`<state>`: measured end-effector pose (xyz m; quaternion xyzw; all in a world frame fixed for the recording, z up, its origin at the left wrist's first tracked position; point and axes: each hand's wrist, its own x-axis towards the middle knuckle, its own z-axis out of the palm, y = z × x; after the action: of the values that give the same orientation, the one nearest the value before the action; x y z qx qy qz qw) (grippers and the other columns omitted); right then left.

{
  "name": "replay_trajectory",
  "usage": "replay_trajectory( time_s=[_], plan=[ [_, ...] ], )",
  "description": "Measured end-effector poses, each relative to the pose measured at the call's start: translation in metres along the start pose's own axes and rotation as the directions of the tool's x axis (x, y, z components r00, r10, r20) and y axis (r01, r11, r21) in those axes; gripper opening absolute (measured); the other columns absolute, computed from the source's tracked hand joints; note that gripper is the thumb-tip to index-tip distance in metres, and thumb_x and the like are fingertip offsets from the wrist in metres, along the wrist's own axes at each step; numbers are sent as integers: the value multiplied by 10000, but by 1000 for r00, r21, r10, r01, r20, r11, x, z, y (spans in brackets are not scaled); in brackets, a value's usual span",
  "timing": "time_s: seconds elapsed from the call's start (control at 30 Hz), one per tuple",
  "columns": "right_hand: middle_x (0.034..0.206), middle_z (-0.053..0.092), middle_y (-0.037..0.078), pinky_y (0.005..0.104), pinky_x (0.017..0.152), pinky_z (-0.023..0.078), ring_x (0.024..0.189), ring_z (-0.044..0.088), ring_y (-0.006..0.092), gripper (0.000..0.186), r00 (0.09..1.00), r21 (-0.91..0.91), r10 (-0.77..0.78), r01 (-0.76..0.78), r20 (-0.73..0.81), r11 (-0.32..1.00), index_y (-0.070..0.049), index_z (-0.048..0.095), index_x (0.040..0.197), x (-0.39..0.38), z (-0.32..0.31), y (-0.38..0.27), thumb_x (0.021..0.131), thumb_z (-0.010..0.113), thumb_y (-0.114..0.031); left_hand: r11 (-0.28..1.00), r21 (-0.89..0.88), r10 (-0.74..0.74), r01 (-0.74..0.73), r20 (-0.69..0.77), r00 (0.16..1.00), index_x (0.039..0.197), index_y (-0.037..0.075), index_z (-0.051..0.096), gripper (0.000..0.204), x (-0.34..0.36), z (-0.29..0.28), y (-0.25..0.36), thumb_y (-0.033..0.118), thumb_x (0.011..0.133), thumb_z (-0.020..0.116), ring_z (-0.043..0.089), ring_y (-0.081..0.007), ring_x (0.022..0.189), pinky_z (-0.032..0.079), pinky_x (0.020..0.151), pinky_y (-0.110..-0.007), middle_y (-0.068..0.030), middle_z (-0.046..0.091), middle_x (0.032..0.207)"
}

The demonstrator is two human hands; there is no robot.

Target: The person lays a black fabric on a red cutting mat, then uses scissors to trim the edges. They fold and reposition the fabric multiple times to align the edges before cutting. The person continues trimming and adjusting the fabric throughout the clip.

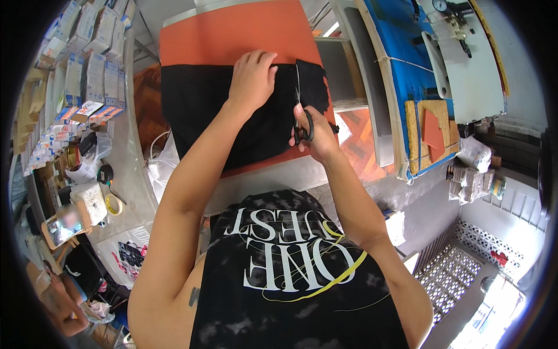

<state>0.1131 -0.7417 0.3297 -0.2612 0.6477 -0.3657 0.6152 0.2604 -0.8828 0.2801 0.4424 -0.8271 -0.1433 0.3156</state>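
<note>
A sheet of black cloth lies across an orange-red board. My left hand rests on the cloth, palm down and open, its fingertips reaching past the far edge. To its right, my right hand is closed round the black handles of a pair of scissors. The blades point away from me and lie along a slit in the cloth. Right of the slit, a narrower piece of cloth shows a ragged outer edge. Whether the blades are parted is hard to make out.
On the left stand stacked boxes and a cluttered bench with a yellow tape roll and a plastic bag. At right, a blue-topped table bears a machine with a gauge and a tan block.
</note>
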Motion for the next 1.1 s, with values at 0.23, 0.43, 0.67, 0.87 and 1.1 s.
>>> replay_trajectory(
  time_s=[0.23, 0.43, 0.67, 0.87, 1.1],
  plan=[
    [694, 574, 57, 228, 419, 445, 554, 636, 157, 553, 999, 71, -50, 48, 18, 996, -69, 511, 967, 2, -2, 14, 958, 595, -616, 962, 230, -209, 148, 271, 940, 1042, 67, 692, 209, 28, -11, 0, 170, 861, 699, 590, -333, 1101, 415, 949, -524, -118, 653, 1105],
    [698, 587, 65, 228, 410, 441, 525, 626, 157, 561, 998, 49, -37, 35, 41, 998, -63, 519, 947, 4, -4, 11, 946, 616, -616, 986, -89, 142, -142, -6, 990, 1034, 76, 658, 249, -8, -8, 8, 112, 802, 739, 577, -320, 1121, 396, 1017, -533, -99, 620, 1117],
    [684, 591, 58, 227, 392, 416, 512, 622, 150, 565, 999, 36, -29, 28, 20, 999, -65, 528, 931, 8, -3, 2, 933, 633, -620, 990, -104, 106, -95, 101, 989, 1116, 87, 635, 332, -51, -4, 17, 160, 817, 762, 451, -348, 1375, 246, 1198, -601, -120, 568, 1316],
    [659, 592, 54, 223, 365, 387, 476, 607, 140, 544, 1000, -32, -17, 16, -20, 999, -68, 531, 917, 10, 1, 1, 930, 656, -597, 990, -53, 132, -128, 77, 988, 1108, 77, 666, 323, -55, -2, 15, 211, 827, 755, 410, -358, 1403, 201, 1201, -640, -122, 562, 1321],
    [634, 590, 45, 225, 336, 352, 451, 593, 125, 506, 998, -29, 6, -7, -58, 1000, -81, 516, 886, 11, 2, 4, 926, 687, -555, 991, -56, 124, -120, 83, 989, 1109, 86, 658, 332, -56, -3, 15, 197, 814, 762, 397, -357, 1424, 203, 1195, -651, -114, 556, 1338]
  ],
)
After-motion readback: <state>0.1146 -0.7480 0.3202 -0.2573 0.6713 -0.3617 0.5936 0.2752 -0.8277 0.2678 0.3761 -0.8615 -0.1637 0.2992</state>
